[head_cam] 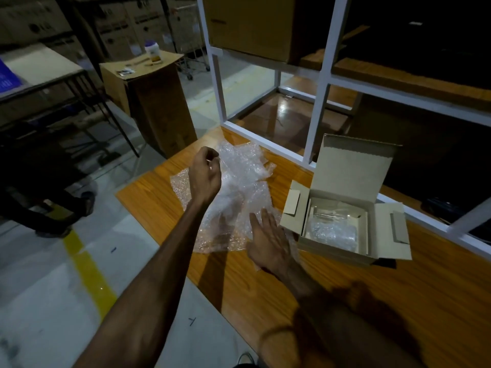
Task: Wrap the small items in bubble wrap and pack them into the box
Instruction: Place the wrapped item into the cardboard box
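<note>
Crumpled clear bubble wrap [239,187] lies spread on the wooden table [345,301]. My left hand [206,172] hovers over its far left part with fingers curled and pinched on a fold of the wrap. My right hand [268,240] lies flat, fingers spread, on the near right edge of the wrap. To the right stands a small open cardboard box [342,208] with its lid up. Inside it sit a bubble-wrapped bundle [330,232] and a clear item behind it.
A white metal frame [316,120] rises behind the box and wrap. A tall cardboard box [151,99] with a jar [152,51] on top stands on the floor beyond the table's left corner. Someone's foot [79,205] is on the floor at left.
</note>
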A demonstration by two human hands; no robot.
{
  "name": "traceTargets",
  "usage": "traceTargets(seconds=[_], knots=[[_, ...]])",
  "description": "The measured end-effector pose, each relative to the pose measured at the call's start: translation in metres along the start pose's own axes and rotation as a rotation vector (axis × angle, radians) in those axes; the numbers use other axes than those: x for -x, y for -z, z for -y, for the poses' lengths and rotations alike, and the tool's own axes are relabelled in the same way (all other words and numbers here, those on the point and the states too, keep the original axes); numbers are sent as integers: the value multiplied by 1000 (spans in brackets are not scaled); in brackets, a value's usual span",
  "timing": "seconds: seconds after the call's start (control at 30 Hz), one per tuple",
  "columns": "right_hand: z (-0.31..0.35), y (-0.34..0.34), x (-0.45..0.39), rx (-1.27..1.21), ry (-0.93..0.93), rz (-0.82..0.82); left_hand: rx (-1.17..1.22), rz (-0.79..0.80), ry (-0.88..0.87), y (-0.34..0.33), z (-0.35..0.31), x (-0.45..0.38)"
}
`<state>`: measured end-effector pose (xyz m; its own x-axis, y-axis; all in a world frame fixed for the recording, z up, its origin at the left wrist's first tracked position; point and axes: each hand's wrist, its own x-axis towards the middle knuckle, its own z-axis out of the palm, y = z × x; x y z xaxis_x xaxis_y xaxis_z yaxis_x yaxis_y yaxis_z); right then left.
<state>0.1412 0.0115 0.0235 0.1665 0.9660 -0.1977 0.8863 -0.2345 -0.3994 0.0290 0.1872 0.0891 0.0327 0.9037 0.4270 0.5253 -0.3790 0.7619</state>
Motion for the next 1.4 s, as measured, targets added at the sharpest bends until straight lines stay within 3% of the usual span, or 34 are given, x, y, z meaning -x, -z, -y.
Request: traceTargets(seconds=[0.2, 0.37, 0.6, 0.87, 1.0, 1.1, 1.2, 1.4], knots=[[3, 17, -13, -192, 51, 33, 347, -69, 147, 34, -17, 21], [17, 42, -12, -554, 28, -192, 552, -121, 331, 58, -34, 28], [22, 80, -10, -795, -44, -246, 790, -83, 392, 86, -62, 31], [-3, 81, -6, -720, 2, 33, 1040, -146, 466, 110, -86, 34], [-2, 89, -2, -916, -31, -216, 1176, -7, 628, 113, -82, 44], [1, 101, -5, -1137, -47, -299, 1334, 104, 765, 115, -79, 53], [-3, 115, -8, -1280, -73, -233, 1487, 143, 826, 113, -70, 62], [-8, 102, 3, -1277, 30, 134, 1641, 272, 969, 97, -29, 92]])
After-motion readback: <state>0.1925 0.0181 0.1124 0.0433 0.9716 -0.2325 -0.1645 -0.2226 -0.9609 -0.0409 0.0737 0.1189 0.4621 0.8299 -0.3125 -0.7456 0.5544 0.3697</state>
